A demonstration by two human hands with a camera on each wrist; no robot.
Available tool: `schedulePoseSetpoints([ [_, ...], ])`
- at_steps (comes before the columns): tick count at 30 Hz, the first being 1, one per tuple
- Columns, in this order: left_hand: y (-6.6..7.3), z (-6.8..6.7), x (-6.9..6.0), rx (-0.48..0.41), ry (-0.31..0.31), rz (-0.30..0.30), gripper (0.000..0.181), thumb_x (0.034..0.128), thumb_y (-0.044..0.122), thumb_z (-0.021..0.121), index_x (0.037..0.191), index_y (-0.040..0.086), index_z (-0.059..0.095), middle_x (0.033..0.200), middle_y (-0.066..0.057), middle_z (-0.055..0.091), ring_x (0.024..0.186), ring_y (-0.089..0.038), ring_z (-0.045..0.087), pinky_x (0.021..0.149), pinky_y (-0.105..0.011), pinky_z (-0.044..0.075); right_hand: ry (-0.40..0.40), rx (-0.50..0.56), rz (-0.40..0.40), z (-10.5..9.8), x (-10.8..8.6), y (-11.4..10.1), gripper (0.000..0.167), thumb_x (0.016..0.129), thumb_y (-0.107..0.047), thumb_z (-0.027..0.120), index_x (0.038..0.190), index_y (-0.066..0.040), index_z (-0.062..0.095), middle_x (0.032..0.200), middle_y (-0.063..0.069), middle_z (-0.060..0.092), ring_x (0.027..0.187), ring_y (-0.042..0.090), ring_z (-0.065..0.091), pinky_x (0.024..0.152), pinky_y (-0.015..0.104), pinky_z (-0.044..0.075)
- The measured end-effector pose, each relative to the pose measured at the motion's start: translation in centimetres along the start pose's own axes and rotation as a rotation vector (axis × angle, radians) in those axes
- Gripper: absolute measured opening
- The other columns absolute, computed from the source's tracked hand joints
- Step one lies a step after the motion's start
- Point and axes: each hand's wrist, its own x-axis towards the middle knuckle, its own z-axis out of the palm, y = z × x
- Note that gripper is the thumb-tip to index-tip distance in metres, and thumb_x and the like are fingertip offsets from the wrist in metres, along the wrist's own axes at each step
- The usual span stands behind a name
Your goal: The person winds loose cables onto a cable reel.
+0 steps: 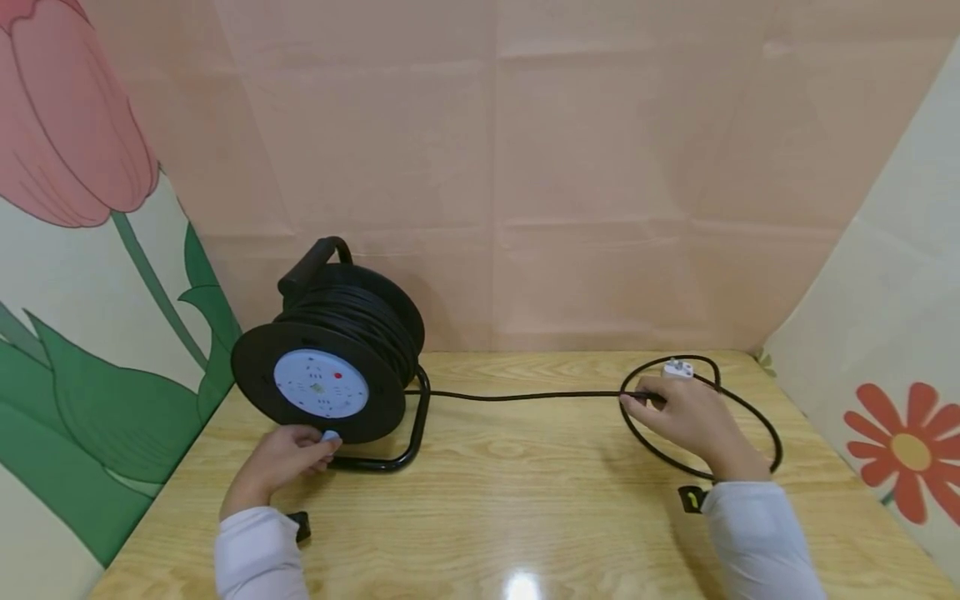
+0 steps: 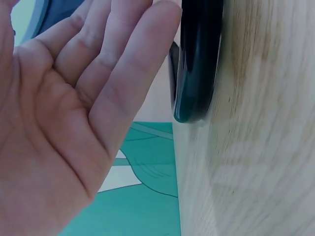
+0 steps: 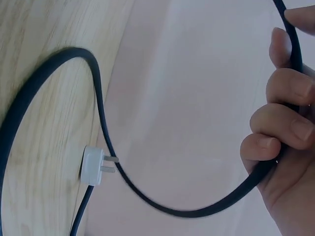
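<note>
A black cable reel stands at the left of the table, tilted toward the camera, with a light round socket panel on its face. At the reel's lower rim my left hand pinches a small pale knob; in the left wrist view the fingertips run out of frame. Black cable runs from the reel nearly straight to my right hand. The fingers of that hand curl round the cable, as the right wrist view shows. Past the hand, the cable forms a loop, ending in a white two-pin plug.
The reel rests on a black tube stand, with a carry handle on top. A wooden table lies beneath everything. Behind it rises a pinkish sheet, with flower-printed panels on both sides. Small dark pieces show beside both sleeves.
</note>
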Motion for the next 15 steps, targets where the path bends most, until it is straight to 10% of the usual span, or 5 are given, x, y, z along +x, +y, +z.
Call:
schedulePoseSetpoints([
  [15,-0.92,-0.92,-0.25,0.122,0.111,-0.042,0.044,0.0879,0.049,0.073,0.094,0.006,0.071,0.080,0.001,0.072,0.074,-0.014,0.067,0.074,-0.035,0.052,0.061,-0.018,0.033,-0.01,-0.26,0.46,0.034,0.090,-0.051,0.071,0.070,-0.029,0.055,0.060,-0.012,0.042,0.050,0.007,0.036,0.048,0.027,0.032],
])
